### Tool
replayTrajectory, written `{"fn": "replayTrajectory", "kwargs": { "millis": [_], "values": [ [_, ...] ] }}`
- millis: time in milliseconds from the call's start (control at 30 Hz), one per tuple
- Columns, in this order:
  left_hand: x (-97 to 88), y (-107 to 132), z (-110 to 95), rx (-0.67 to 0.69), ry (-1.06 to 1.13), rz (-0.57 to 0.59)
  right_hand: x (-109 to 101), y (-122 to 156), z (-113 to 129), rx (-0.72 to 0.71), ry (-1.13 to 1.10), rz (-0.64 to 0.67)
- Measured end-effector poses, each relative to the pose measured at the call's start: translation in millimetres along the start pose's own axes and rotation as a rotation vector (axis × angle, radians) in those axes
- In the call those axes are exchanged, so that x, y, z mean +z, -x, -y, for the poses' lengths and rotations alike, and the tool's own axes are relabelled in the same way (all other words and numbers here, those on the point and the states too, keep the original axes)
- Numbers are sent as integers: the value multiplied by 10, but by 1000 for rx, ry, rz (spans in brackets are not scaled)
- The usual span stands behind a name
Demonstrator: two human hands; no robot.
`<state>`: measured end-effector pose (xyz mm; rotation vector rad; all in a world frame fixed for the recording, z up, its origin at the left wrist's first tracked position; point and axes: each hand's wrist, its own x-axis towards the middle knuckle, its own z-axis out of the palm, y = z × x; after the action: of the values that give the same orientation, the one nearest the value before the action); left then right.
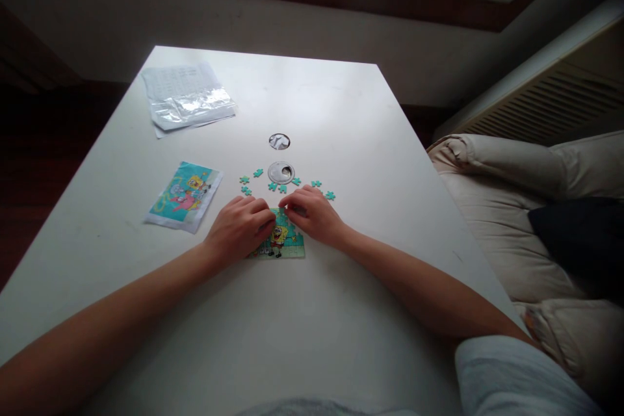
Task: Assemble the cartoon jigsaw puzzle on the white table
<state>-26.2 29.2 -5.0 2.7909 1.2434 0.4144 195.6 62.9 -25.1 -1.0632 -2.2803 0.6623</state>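
A partly assembled jigsaw puzzle (pixel 292 249) with a yellow cartoon figure on teal lies flat on the white table (pixel 361 312). My left hand (pixel 240 226) covers its upper left part, fingers curled together and resting on it. At the puzzle's top edge my right hand (pixel 314 213) is closed in a pinch, thumb and forefinger at a small teal puzzle piece (pixel 281 205), mostly hidden by the fingers. Beyond my hands several loose teal pieces are scattered, among them one puzzle piece (pixel 258 173) at the left and another puzzle piece (pixel 330 195) at the right.
A printed picture sheet (pixel 183 197) of the cartoon lies to the left. Farther back is a clear plastic sleeve (pixel 192 101) with papers. A round metal cover (pixel 281 172) and a round hole (pixel 279 142) are set in the tabletop. A beige sofa (pixel 492 208) stands on the right.
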Motion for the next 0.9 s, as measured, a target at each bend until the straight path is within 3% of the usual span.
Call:
{"fn": "replayTrajectory", "kwargs": {
  "millis": [900],
  "values": [
    [-5,-9,3,-6,-2,-8,5,29,-1,-39,173,-1]
  ]
}}
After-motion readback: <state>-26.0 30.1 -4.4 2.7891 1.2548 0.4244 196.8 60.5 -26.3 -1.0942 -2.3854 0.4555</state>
